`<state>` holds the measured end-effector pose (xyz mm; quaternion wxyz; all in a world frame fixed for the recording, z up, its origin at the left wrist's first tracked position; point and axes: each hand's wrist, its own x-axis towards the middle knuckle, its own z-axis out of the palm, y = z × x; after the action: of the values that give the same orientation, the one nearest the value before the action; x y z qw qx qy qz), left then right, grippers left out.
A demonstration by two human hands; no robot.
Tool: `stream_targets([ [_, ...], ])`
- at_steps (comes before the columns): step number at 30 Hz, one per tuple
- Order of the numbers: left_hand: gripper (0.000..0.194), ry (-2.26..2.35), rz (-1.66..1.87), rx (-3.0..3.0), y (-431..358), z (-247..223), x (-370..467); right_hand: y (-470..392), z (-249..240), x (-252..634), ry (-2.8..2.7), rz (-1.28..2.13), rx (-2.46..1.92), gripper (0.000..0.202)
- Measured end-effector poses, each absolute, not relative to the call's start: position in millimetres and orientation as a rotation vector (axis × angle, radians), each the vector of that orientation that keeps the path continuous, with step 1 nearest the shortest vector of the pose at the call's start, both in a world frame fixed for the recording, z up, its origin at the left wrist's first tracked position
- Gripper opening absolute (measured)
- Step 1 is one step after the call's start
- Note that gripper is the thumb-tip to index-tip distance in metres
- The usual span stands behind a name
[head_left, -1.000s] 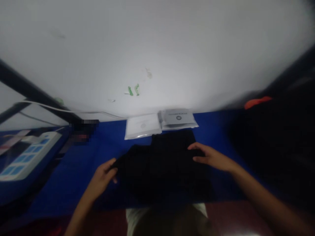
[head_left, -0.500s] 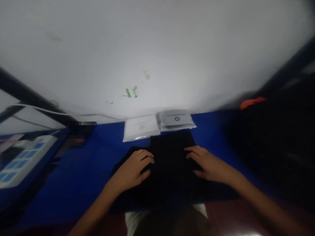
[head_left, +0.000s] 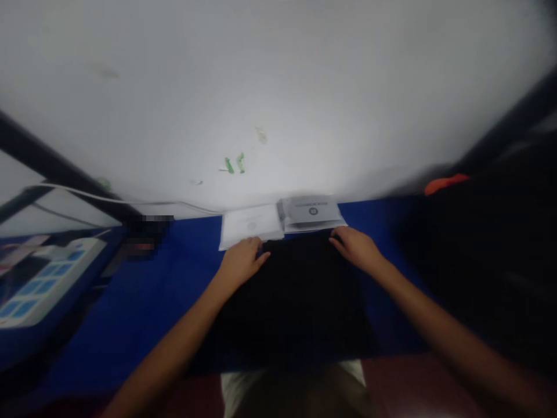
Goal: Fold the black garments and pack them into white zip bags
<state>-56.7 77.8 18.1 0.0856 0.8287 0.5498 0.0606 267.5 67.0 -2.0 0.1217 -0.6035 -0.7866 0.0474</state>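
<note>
A black garment (head_left: 296, 302) lies on the blue tabletop in front of me, its folds mostly lost in the dark. At its far left corner, my left hand (head_left: 241, 261) has its fingers curled over the edge, with the thumb on the near side. My right hand (head_left: 357, 248) pinches the far right corner between thumb and fingers. Just beyond the garment's far edge are two flat packets in clear plastic: a white one (head_left: 251, 223) by my left fingers and a grey printed one (head_left: 312, 212) near my right.
A white wall (head_left: 304, 87) rises behind the blue tabletop (head_left: 165, 290). On the left stand a white tray-like object with blue squares (head_left: 39, 284) and a pale cable (head_left: 96, 196). A large dark mass (head_left: 487, 249) with an orange piece (head_left: 446, 183) fills the right side.
Both hands have moved away from me to the garment's far corners, and their fingers have closed there. The dark flap at the left no longer sticks out as before. The packets stay put.
</note>
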Motion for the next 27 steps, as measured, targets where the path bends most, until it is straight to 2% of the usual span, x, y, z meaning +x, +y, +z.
stream_targets([
  [3,0.026,1.621,0.290,2.548,62.7,23.1,-64.9,58.5,-3.8,263.3,-2.245,-0.029,-1.786,0.024],
  [6,0.029,1.299,0.309,2.548,46.7,29.4,-79.2,39.5,3.5,261.6,-2.306,-0.009,-1.587,0.028],
  [9,0.028,1.117,0.229,2.525,37.0,32.1,-90.0,23.8,9.9,262.5,-2.460,0.278,-1.362,0.029],
  [12,0.018,1.088,0.216,2.529,31.7,35.5,-92.0,16.8,10.4,265.9,-2.505,0.505,-1.281,0.024],
  [16,0.014,0.994,0.304,2.503,18.2,48.2,-87.7,10.3,15.7,273.0,-2.419,0.699,-1.234,0.017],
  [20,0.012,0.901,0.370,2.501,-6.1,59.1,-90.4,-5.2,34.9,278.9,-2.295,1.072,-1.144,0.017],
  [27,0.009,0.910,0.083,2.350,-40.7,54.9,-101.6,-30.3,42.1,278.0,-2.416,1.528,-1.086,0.023],
])
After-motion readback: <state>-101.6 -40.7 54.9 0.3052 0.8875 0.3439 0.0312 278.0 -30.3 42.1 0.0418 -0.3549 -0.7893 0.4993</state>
